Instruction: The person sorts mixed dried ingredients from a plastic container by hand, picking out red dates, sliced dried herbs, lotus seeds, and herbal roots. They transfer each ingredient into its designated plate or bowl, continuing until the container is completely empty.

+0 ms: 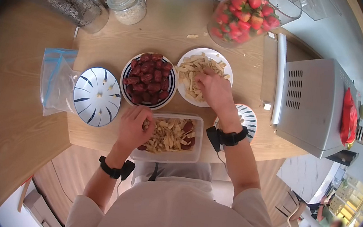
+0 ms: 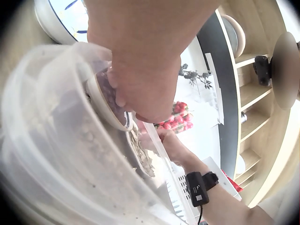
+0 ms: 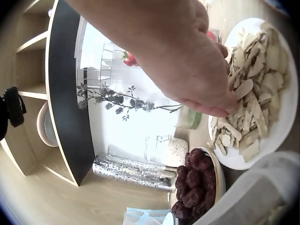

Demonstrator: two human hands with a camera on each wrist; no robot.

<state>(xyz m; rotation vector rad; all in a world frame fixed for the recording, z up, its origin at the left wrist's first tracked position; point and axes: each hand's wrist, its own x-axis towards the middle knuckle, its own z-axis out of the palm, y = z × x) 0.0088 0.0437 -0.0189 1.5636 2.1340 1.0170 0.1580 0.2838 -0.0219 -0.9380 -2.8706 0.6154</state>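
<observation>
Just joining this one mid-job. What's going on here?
A person is reaching into the pale slices on a white plate with the right hand; whether one is pinched is unclear. The left hand is bent at the left end of a clear container, which already holds similar slices and a few dark red fruits. More such fruits fill a striped bowl.

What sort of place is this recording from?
Likely a home kitchen or dining area: a round white plate of pale slices and a clear glass lidded jar of pale flakes stand on a brown wooden table, near a grey box-shaped appliance with dark vents.
</observation>
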